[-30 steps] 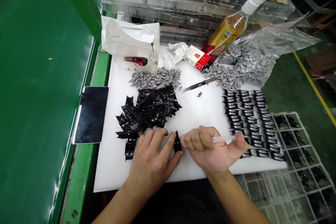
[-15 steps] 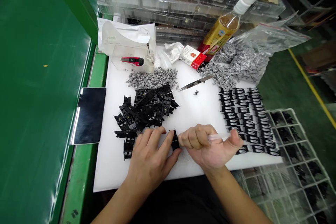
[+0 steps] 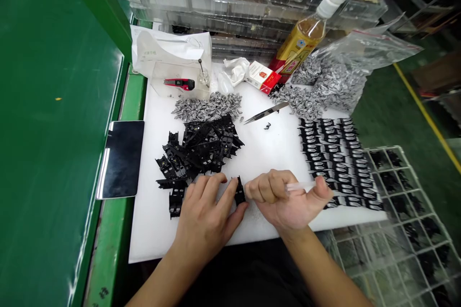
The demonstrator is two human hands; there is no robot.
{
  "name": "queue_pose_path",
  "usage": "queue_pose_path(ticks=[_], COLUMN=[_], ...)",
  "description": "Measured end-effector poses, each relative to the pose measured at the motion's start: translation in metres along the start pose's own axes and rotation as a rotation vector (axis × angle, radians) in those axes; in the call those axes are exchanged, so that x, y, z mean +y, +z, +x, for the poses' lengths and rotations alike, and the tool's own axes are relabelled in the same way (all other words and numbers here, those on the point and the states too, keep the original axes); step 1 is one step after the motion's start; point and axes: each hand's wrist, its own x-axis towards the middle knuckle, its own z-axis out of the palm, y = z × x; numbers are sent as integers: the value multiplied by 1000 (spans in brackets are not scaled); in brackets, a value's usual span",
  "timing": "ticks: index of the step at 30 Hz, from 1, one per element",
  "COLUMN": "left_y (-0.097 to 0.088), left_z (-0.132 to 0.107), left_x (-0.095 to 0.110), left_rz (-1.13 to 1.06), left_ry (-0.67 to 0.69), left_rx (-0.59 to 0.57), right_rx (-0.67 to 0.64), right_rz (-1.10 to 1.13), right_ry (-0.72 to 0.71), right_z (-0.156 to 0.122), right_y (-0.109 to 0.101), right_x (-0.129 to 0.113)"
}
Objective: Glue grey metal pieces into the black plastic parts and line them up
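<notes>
While the left hand (image 3: 205, 220) pinches a small black plastic part (image 3: 239, 192) upright on a white board (image 3: 151, 244), seemingly to stop it tipping, the curled right hand (image 3: 284, 199) grips a clear plastic stick (image 3: 300, 186), close beside it, near a heap of matching parts (image 3: 201, 148).

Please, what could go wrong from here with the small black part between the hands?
The small black plastic part sits pinched between the left hand and the right hand, so it could slip. The clear plastic stick in the right hand lies close to the neat black rows and might disturb them.
</notes>
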Motion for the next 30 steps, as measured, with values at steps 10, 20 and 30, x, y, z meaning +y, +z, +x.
queue_pose_path(ticks=[10,20,30], left_y=[0,0,-1], left_z=[0,-1,0], left_x=[0,1,1], left_rz=[4,2,-6], left_ry=[1,1,-6], left_rx=[-9,-5,-22], right_rx=[17,24,1], right_rz=[-13,-19,-59], right_ry=[5,-14,-19], right_z=[-1,-2,-1], right_y=[0,-1,0], right_x=[-1,-1,-1])
